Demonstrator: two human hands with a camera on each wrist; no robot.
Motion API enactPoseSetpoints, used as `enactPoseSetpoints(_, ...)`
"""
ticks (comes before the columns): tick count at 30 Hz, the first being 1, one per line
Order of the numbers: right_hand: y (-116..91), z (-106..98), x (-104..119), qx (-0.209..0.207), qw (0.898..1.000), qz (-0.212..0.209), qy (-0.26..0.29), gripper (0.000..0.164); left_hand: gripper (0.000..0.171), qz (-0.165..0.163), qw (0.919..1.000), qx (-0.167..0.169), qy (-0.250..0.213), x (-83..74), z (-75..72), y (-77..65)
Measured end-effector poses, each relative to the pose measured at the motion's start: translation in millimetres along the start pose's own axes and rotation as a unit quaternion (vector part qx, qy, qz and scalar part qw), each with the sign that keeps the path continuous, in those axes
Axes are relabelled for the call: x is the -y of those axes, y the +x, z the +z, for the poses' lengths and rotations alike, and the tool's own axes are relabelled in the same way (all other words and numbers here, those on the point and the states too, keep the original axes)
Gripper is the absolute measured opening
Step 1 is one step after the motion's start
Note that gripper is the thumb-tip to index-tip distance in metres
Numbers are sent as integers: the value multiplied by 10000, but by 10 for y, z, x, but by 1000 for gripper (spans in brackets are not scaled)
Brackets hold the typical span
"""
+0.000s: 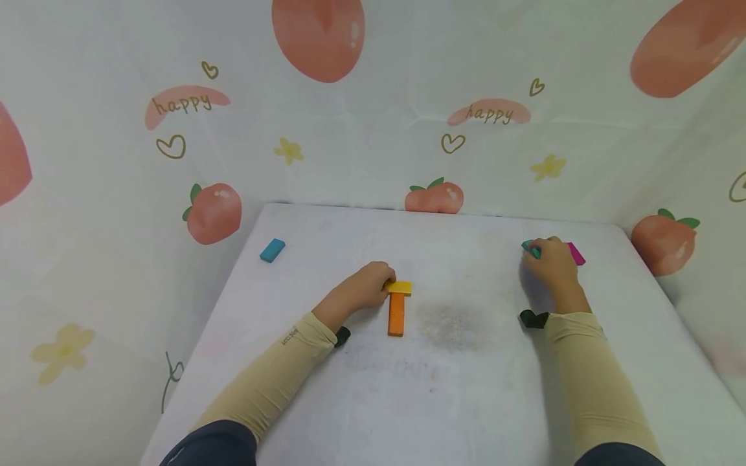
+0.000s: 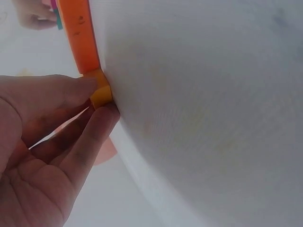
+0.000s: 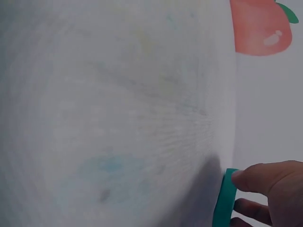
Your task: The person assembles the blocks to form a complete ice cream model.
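Observation:
My left hand (image 1: 370, 285) pinches one end of a yellow block (image 1: 401, 288) between thumb and fingers. The yellow block lies crosswise at the far end of an orange block (image 1: 396, 316), so the two form a T on the white table. In the left wrist view the thumb and a fingertip grip the yellow block (image 2: 101, 90), right against the end of the orange block (image 2: 81, 38). Over at the far right, my right hand (image 1: 550, 262) holds a teal block (image 1: 531, 249) by thumb and fingers. The right wrist view shows the teal block (image 3: 225, 198) too, its lower end cut off.
A magenta block (image 1: 576, 254) lies just right of my right hand, partly behind it. Far left on the white table (image 1: 326, 233) is a blue block (image 1: 272, 250). A cloth printed with peaches (image 1: 434, 197) hangs behind the table's back edge.

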State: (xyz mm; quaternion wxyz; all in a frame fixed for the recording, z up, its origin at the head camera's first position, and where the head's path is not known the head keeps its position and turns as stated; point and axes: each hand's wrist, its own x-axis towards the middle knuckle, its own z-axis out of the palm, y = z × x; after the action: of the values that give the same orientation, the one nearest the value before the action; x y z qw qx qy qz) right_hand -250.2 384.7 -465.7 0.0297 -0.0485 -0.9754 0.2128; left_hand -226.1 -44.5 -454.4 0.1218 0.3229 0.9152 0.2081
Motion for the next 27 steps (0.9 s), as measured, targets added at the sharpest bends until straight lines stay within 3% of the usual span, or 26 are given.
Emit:
enactPoseSetpoints(6, -13, -11, -18, -44, 9999, -132, -29, 38, 27, 41, 10000, -56, -62, 13, 9, -7)
enactPoseSetpoints(14, 30, 11, -135, -38, 9998, 23, -169, 38, 27, 5, 9999, -16, -122, 3, 7, -7)
enactPoseSetpoints(27, 76, 88, -1, 45, 9990, -398, 206, 36, 27, 28, 9999, -36, -135, -8, -9, -23)
